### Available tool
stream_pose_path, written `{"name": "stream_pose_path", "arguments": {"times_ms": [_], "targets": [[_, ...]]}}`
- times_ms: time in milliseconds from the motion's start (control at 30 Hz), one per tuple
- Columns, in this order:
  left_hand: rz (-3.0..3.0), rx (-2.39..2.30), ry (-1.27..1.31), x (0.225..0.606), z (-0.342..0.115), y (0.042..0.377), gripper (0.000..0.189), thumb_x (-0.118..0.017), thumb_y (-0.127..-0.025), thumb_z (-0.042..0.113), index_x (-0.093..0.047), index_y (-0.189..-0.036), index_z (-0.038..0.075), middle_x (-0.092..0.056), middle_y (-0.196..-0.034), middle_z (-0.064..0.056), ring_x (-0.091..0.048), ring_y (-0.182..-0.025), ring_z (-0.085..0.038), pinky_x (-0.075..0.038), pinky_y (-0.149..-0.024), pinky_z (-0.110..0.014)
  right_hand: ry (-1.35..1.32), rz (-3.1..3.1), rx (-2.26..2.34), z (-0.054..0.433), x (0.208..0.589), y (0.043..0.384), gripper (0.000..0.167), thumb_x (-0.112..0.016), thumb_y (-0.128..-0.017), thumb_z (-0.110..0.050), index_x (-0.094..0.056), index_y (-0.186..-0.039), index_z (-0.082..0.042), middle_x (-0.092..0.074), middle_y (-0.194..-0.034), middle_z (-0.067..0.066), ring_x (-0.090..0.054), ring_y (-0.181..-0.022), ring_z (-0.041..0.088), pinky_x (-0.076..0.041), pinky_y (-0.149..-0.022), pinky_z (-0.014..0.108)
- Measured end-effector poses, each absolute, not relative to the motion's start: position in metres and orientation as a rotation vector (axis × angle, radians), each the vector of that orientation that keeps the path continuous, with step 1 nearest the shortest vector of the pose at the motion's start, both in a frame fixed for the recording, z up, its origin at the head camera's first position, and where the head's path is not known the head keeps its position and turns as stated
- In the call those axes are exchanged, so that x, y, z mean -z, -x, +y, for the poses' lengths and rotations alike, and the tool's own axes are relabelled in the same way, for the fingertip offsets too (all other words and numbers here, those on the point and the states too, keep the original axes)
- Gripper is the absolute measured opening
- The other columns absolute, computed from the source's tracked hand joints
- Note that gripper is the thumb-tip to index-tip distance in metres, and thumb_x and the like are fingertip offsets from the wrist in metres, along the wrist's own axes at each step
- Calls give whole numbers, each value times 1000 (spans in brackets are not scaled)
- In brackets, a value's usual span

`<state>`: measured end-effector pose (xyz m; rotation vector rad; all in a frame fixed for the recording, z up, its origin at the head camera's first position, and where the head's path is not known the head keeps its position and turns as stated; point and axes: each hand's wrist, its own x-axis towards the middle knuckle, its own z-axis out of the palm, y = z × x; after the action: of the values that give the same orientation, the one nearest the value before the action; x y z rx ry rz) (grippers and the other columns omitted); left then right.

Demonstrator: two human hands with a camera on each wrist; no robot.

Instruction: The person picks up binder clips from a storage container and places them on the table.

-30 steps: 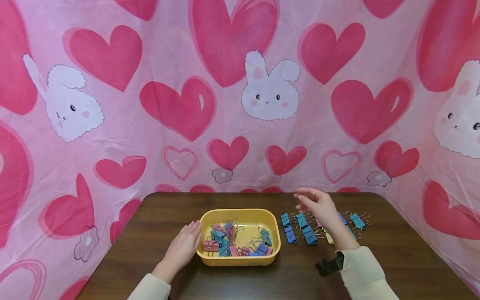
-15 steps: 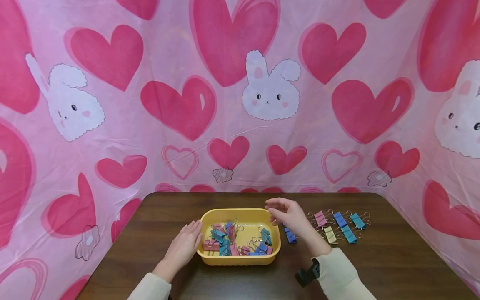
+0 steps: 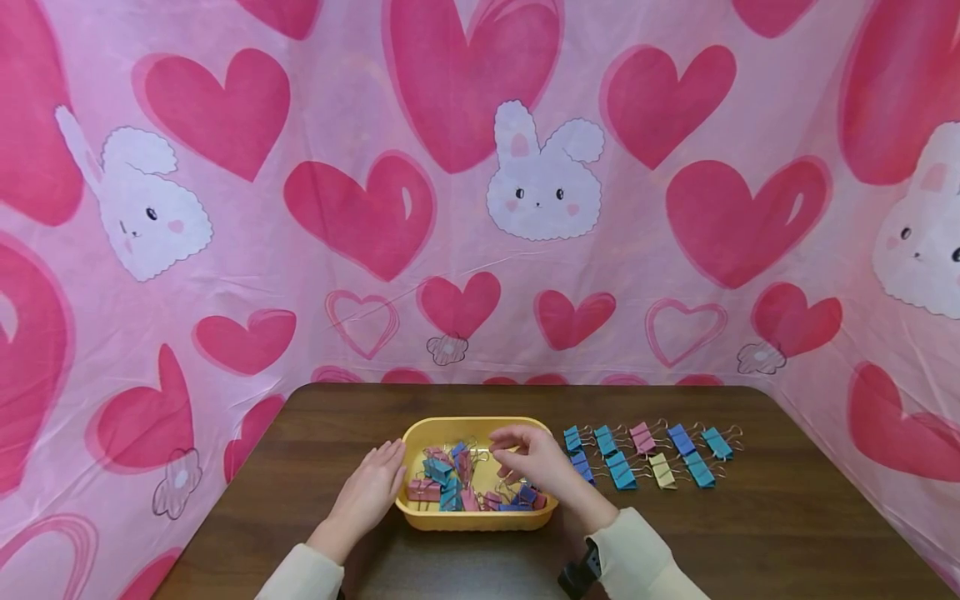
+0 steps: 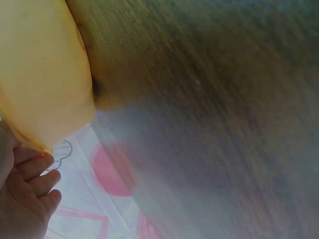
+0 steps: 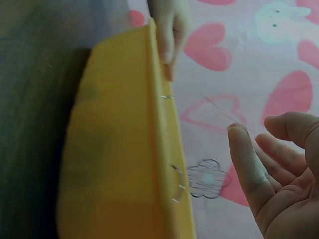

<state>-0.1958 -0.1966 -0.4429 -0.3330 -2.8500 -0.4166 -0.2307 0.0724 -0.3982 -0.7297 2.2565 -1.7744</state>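
Observation:
A yellow plastic tub (image 3: pixel 480 521) stands on the table, holding a heap of pink, teal and blue binder clips (image 3: pixel 450 493). The left hand (image 3: pixel 365 492) rests against the tub's left side, its fingers fairly straight along the rim. Above the right half of the tub hovers the right hand (image 3: pixel 542 467). In the right wrist view that hand (image 5: pixel 284 174) has thumb and forefinger apart, and nothing shows between them. It partly covers the clips at the tub's right end. The tub's outer wall (image 4: pixel 45 69) fills the upper left of the left wrist view.
To the right of the tub, binder clips lie in two rows, among them a pink clip (image 3: pixel 642 437), a yellow clip (image 3: pixel 662 472) and a teal clip (image 3: pixel 699 471). A pink heart-patterned cloth (image 3: pixel 630 250) hangs behind the dark wooden table (image 3: pixel 780 517).
The right hand has moved left, from over the clip rows to above the tub, uncovering the rows. The left hand has stayed at the tub's side.

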Motion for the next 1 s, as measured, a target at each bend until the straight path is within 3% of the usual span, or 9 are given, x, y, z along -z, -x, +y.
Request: {"name": "stream_pose_path", "arguments": {"times_ms": [267, 500, 833, 1000], "targets": [[-2850, 418, 333, 444, -197, 196, 43, -57, -91, 19, -53, -126, -5, -49, -130, -19, -42, -123, -35, -28, -104, -46, 715, 2261, 1695, 57, 418, 228, 27, -63, -84, -1, -59, -108, 10, -64, -87, 15, -63, -62, 28, -55, -54, 34], [-2837, 425, 336, 445, -197, 197, 43, -57, -90, 19, -53, -126, -5, -50, -130, -19, -43, -122, -35, -29, -104, -47, 759, 2307, 1630, 49, 432, 227, 23, -65, -81, 0, -62, -103, 9, -65, -81, 9, -61, -58, 16, -53, -48, 27], [-2859, 435, 322, 444, -197, 197, 44, -56, -91, 20, -52, -127, -5, -48, -131, -19, -41, -123, -35, -28, -104, -47, 695, 2306, 1540, 41, 435, 226, 27, -67, -77, -1, -63, -102, 8, -66, -75, 8, -56, -57, 10, -49, -48, 22], [-2849, 416, 329, 444, -198, 197, 43, -57, -91, 19, -52, -126, -5, -49, -131, -19, -42, -123, -34, -28, -104, -46, 697, 2357, 1490, 40, 435, 226, 21, -71, -76, -5, -65, -93, 6, -65, -72, 3, -55, -58, 7, -46, -48, 21]]}}
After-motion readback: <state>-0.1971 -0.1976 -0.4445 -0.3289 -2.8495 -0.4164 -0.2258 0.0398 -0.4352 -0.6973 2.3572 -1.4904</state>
